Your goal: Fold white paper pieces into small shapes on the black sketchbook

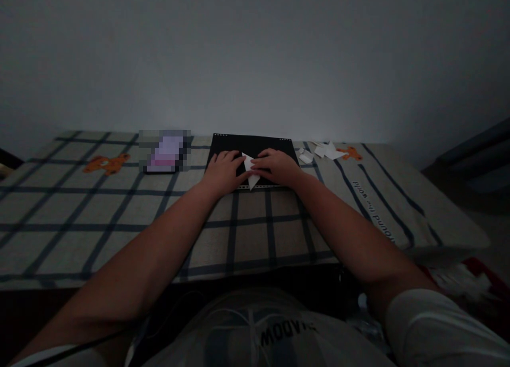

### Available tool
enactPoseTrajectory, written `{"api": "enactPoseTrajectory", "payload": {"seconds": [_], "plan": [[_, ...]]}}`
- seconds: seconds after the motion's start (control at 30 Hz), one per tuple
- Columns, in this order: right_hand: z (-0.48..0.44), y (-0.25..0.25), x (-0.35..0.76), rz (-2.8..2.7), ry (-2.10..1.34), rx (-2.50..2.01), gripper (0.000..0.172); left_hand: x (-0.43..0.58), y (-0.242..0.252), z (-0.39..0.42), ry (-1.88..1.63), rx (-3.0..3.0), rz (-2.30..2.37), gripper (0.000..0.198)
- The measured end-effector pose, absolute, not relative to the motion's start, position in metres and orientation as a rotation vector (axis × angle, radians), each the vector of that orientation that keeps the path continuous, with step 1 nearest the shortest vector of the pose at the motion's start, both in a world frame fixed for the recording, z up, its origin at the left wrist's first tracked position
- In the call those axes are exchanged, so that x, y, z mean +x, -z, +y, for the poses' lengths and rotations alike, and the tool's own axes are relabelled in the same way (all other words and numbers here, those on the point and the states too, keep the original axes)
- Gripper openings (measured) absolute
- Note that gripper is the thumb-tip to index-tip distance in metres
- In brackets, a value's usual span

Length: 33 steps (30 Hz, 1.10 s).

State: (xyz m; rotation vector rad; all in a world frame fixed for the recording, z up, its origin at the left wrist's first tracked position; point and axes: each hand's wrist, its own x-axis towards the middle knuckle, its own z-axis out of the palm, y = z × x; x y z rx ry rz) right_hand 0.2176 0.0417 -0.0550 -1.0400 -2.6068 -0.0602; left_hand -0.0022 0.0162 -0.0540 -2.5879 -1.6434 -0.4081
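Note:
A small folded piece of white paper with pointed ends lies on a black board with rows of small white marks or holes along its edges. My left hand rests on the board at the paper's left side, index finger and thumb closed in on it. From the right, my right hand presses its thumb and fingers against the same paper. Part of the paper is hidden under the fingers, so its full shape cannot be told.
A phone, blurred by pixels, lies left of the board. Right of it are a small white folded piece and several white paper pieces. A checked cloth with orange bear prints covers the table; a wall stands behind.

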Motion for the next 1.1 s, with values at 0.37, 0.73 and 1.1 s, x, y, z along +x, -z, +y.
{"api": "enactPoseTrajectory", "payload": {"seconds": [0.37,0.73,1.1], "plan": [[0.051,0.063,0.213,-2.535,-0.121,-1.235,0.032,0.002,0.053,0.017,0.270,-2.774,-1.575,0.058],[0.054,0.057,0.226,-2.697,-0.378,-1.049,0.043,0.003,0.052,0.014,0.147,-2.766,-1.619,0.071],[0.028,0.036,0.213,-2.723,-0.071,-1.243,0.035,0.004,0.047,0.013,0.060,-2.776,-1.591,0.068]]}}
